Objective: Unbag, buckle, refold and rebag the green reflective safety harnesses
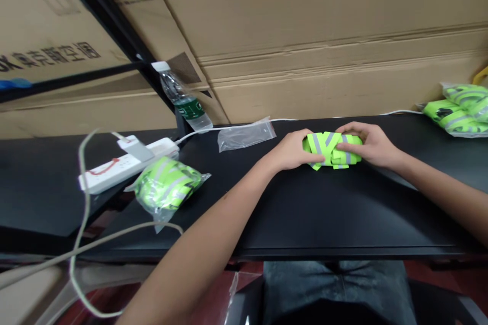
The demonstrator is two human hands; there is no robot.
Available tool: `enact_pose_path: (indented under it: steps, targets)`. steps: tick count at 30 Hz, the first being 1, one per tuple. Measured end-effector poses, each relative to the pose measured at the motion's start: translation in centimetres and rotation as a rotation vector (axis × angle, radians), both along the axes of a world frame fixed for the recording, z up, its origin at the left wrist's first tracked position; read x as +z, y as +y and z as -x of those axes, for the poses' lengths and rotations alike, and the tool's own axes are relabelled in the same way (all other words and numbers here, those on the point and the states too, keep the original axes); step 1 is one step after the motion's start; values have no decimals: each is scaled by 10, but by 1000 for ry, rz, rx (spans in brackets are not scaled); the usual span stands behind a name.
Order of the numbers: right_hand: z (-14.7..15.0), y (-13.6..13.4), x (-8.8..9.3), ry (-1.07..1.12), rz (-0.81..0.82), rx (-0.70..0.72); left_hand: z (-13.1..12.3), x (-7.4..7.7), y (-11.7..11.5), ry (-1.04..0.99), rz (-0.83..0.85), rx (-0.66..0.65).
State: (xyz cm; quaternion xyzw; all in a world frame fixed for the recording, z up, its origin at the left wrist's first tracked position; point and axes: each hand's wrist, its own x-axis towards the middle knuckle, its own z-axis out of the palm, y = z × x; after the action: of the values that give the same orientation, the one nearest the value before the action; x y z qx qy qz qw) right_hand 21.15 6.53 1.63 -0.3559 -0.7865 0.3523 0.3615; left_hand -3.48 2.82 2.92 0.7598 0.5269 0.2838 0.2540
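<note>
A folded bundle of neon-yellow reflective strap (328, 150) with grey stripes lies on the black table (305, 213). Around its left end my left hand (295, 151) is closed, thumb along the near side. My right hand (371, 144) grips the right end, with fingers over the top and the thumb on the front. A flat, clear plastic bag (247, 134) rests on the table beyond my left forearm. Part of the bundle is hidden under my fingers.
Left of my forearm lies a bagged neon bundle (168, 185), beside a white power strip (125, 165) with a charger and cable. A water bottle (186, 99) leans against a black post. More bagged bundles (459, 111) sit far right. Cardboard (343, 71) lines the back.
</note>
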Motion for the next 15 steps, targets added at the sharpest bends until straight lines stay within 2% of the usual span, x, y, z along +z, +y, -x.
enact_pose_path:
  steps: [2, 4, 7, 10, 12, 15]
  targets:
    - [-1, -3, -1, -64, -339, -27, 1, 0, -2, 19, -130, -18]
    - [-1, -4, -2, -154, -653, 17, 0, -1, -2, 107, -299, -39]
    - [-1, 1, -5, -309, -932, 181, -4, -5, 1, 367, -429, -68]
    - [-1, 8, -6, -403, -978, 301, -6, -9, 3, 465, -342, -114]
    - [-2, 10, -5, -380, -910, 355, -4, -11, 2, 361, -236, -142]
    - [-4, 7, -3, -283, -726, 387, 1, -12, -1, 202, -106, -127]
